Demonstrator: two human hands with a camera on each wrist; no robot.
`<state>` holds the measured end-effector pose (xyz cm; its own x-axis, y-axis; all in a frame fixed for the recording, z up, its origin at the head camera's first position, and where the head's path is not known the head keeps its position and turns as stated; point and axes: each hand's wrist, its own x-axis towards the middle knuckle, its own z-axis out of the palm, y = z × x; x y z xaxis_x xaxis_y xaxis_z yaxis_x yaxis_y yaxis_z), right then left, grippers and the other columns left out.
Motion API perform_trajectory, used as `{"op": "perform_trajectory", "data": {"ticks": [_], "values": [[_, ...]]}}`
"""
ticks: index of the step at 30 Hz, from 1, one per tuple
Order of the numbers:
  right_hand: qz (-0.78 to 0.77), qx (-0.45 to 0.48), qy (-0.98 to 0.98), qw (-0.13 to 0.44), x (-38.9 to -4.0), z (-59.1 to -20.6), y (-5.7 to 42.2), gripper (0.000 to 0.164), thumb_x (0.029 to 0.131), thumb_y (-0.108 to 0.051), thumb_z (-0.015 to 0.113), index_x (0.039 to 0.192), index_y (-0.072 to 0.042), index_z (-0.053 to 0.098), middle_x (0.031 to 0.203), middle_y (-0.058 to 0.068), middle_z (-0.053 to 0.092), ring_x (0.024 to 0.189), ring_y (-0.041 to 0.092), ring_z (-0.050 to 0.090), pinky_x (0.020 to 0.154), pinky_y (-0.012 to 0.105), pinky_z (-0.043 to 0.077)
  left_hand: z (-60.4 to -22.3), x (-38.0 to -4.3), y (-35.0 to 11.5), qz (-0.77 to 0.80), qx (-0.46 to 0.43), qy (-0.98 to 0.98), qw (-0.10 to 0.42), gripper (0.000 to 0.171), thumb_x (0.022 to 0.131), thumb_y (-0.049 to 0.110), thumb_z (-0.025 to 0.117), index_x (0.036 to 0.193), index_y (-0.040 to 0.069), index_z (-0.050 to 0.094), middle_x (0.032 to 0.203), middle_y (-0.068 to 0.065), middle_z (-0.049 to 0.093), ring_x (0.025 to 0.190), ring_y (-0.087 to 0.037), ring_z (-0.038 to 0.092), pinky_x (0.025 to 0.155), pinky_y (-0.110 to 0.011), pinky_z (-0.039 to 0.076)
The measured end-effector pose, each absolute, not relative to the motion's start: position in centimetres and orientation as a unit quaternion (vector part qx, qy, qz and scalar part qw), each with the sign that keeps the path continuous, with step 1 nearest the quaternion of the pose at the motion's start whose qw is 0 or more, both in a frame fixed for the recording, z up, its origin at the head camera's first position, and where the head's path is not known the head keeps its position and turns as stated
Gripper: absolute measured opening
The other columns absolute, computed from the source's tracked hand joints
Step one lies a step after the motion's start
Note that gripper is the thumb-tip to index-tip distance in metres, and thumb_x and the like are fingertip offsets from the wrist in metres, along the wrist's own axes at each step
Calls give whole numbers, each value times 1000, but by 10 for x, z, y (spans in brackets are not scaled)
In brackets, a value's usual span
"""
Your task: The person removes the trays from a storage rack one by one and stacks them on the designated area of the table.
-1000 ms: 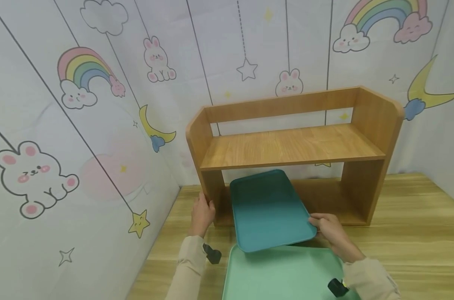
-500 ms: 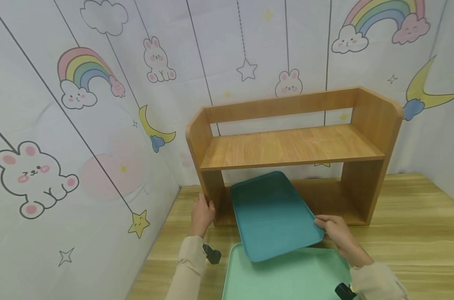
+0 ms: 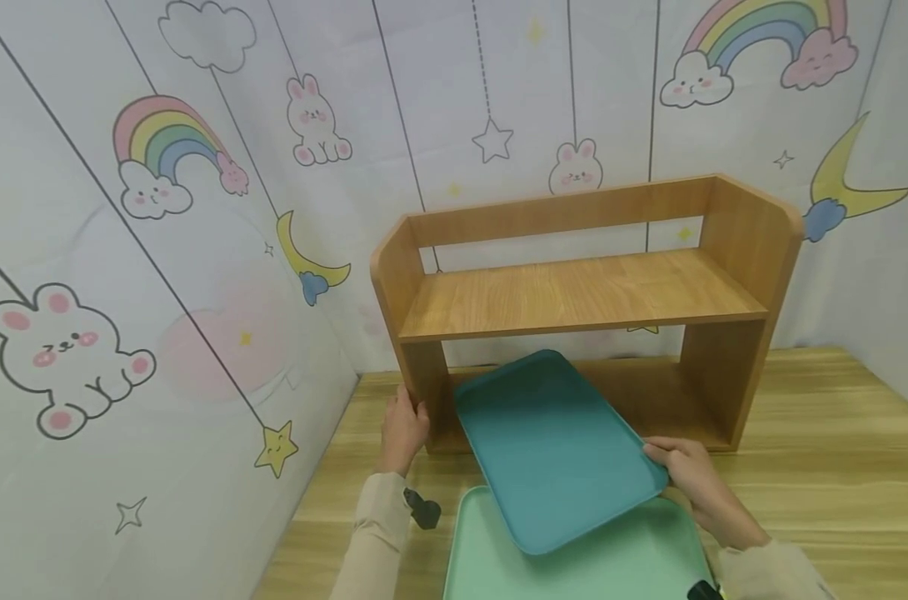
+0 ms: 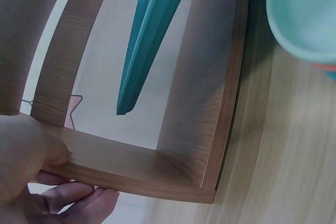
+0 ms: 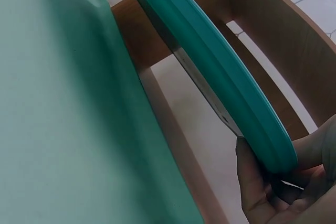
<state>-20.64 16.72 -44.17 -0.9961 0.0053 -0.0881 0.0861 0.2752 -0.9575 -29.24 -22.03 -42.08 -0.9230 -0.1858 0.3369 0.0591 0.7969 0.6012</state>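
My right hand [image 3: 694, 475] pinches the right near corner of a teal rectangular tray [image 3: 566, 458]. In the right wrist view, thumb and fingers [image 5: 251, 177] lie on both sides of its rim. The tray is held aslant, its far end in front of the lower opening of a wooden desktop shelf [image 3: 581, 292]. Seen edge-on in the left wrist view, the tray [image 4: 152, 40] hangs above the shelf's bottom board. My left hand [image 3: 404, 429] grips the shelf's left side panel, thumb inside and fingers outside.
A mint-green tray [image 3: 574, 567] lies on the wood-grain table [image 3: 821, 467] in front of the shelf, partly beneath the teal one. Something red and teal [image 4: 328, 69] peeks out under its edge. A cartoon-printed cloth [image 3: 199, 333] covers the walls behind and left.
My right hand has drawn the teal tray toward me and to the right, turning it, so it overlaps more of the mint-green tray. The left hand stays on the shelf.
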Motion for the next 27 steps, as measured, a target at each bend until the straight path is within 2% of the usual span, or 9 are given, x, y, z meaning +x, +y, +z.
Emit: {"op": "perform_trajectory", "data": {"ticks": [7, 16, 27], "values": [[-597, 31, 800, 36, -203, -444, 176, 46, 98, -17, 49, 131, 14, 47, 129, 26, 55, 88, 3, 57, 74, 25, 51, -422, -294, -222, -318, 24, -927, 198, 40, 92, 12, 54, 126, -6, 45, 109, -29, 56, 104, -44, 57, 87, -55, 46], [-602, 19, 797, 52, -196, -450, 189, 45, 97, -17, 52, 127, 15, 50, 114, 13, 66, 84, 2, 60, 73, 26, 51, -423, -294, -225, -316, 11, -927, 200, 23, 91, 11, 55, 109, -2, 50, 98, -23, 59, 97, -39, 59, 82, -52, 47], [-558, -12, 828, 56, -191, -451, 206, 46, 98, -27, 51, 127, 9, 55, 125, 18, 62, 97, 1, 57, 82, 23, 46, -420, -299, -228, -314, 3, -932, 182, 15, 90, 12, 55, 101, 1, 52, 91, -18, 60, 90, -34, 60, 75, -47, 47]]}}
